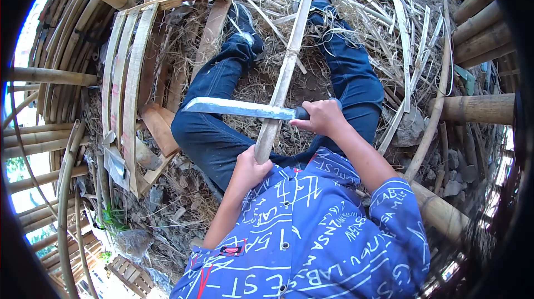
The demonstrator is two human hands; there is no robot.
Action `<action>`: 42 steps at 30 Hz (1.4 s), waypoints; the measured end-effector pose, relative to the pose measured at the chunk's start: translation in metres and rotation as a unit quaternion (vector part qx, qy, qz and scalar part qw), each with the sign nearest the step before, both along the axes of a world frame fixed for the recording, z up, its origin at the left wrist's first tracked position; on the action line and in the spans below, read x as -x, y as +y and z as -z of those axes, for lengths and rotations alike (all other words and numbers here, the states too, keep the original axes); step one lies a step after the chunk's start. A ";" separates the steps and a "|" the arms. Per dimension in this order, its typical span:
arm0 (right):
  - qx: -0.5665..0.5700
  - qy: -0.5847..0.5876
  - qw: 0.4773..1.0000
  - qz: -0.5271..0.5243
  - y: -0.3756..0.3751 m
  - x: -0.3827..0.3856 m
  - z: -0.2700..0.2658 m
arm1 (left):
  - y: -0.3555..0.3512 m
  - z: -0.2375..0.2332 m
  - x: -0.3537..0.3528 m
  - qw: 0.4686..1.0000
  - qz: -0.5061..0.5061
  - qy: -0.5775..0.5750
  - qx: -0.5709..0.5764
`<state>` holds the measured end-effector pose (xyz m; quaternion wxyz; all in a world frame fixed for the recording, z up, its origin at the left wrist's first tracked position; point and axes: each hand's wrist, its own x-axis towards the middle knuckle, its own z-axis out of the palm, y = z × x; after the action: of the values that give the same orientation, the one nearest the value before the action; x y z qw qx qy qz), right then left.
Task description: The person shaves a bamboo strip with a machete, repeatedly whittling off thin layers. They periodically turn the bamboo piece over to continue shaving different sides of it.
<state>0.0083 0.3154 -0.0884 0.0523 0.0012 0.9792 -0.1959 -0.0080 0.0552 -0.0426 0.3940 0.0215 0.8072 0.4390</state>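
Observation:
My left hand (251, 170) is closed around the near end of a long bamboo strip (290, 57), close to my waist. The strip runs away from me between my legs to the top of the view. In my right hand (322, 118) is the dark handle of a machete (239, 108). Its long pale blade points left and lies across the strip, a little beyond my left hand. The blade's tip overlaps my bent left knee in this view.
A slatted wooden crate (129, 85) stands at my left. Split bamboo strips (405, 38) and curly shavings (356, 49) litter the ground ahead. Thick bamboo poles (473, 110) edge the right side, with rocks (410, 126) near them. Bamboo walls (50, 74) rise on the left.

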 end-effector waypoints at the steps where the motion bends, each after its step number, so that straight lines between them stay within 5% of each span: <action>1: -0.002 -0.003 1.000 0.000 0.000 0.000 -0.001 | 0.000 -0.002 0.000 1.000 -0.005 -0.006 -0.004; 11: 0.085 -0.032 0.996 0.022 -0.034 -0.027 -0.009 | 0.004 0.015 0.001 0.999 0.019 0.029 -0.027; 21: 0.031 -0.036 0.997 0.055 -0.018 -0.010 -0.007 | -0.001 -0.006 0.011 0.998 0.024 0.054 0.014; 24: 0.047 -0.038 0.998 0.020 -0.025 -0.023 -0.015 | -0.006 -0.001 0.005 1.000 0.012 -0.023 -0.010; 31: -0.011 -0.034 0.999 0.036 0.001 -0.006 -0.001 | -0.004 0.006 0.003 0.997 0.008 0.072 0.001; 37: 0.001 -0.005 1.000 -0.011 -0.004 -0.020 -0.023 | -0.005 -0.024 0.014 0.999 0.000 -0.039 -0.002; 42: -0.016 -0.020 0.999 0.038 0.012 -0.018 -0.002 | -0.016 0.002 0.006 1.000 -0.005 0.010 -0.021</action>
<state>0.0267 0.3270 -0.0860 0.0643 0.0426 0.9803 -0.1820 -0.0144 0.0389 -0.0445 0.3835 0.0301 0.8017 0.4576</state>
